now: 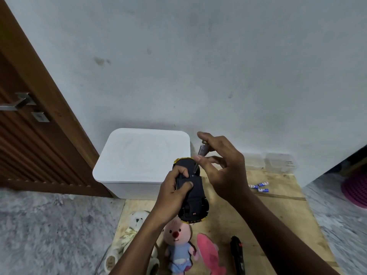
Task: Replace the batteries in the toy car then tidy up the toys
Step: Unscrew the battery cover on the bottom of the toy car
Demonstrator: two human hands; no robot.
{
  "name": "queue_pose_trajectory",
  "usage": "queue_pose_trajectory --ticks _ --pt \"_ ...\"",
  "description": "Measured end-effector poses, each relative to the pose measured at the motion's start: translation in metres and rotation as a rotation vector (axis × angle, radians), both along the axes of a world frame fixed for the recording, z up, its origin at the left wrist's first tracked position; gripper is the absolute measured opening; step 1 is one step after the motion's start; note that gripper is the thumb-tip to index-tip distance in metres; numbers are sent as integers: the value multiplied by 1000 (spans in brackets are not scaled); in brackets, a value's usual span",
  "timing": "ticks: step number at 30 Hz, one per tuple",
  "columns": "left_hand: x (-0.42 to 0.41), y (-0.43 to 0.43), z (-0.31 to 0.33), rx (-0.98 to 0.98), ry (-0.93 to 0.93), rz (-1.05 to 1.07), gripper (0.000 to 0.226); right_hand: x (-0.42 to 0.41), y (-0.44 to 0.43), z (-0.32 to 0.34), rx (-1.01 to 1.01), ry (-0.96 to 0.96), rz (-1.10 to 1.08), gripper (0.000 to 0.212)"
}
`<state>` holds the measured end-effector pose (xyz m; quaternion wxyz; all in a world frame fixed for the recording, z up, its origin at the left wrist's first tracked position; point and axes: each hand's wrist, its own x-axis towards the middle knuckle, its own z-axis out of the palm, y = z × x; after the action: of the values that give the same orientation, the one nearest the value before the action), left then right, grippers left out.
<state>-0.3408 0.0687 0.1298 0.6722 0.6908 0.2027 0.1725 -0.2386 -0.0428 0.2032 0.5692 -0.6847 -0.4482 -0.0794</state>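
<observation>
Plywood board point(278, 205), looks like early days: left hand point(174, 192) grips the flipped toy car point(195, 197), right hand point(224, 169) pinches a screwdriver point(199, 155) at its hatch, batteries point(259, 186) and plushies point(178, 247) waiting.

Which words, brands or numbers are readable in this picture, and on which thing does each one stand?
No text here can be read for certain.
batteries: blue and white label print, too small to read.
clear box: a dark label, too blurred to read.
ribbon on the white bear: faint print, too blurred to read.
</observation>
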Motion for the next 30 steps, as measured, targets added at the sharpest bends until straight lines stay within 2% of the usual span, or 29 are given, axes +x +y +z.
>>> queue_pose_trajectory --ticks 3,9,14,18,23,26,30 --pt "0 1 0 -16 7 -6 12 1 -1 -1 -20 54 20 67" --pt "0 2 1 -4 1 -4 13 1 -1 1 11 36 14 58" --pt "1 3 0 -16 0 -18 12 0 0 1 -22 66 29 70" --pt "2 2 1 -5 -8 -20 13 0 0 0 -13 33 2 64" --pt "3 1 0 -20 -11 -24 13 0 0 -3 -3 58 -10 74" --pt "3 1 0 -20 -23 -25 16 0 -1 -1 -4 92 11 69" --pt "4 1 2 -16 -17 -18 13 1 -2 0 16 25 -15 59"
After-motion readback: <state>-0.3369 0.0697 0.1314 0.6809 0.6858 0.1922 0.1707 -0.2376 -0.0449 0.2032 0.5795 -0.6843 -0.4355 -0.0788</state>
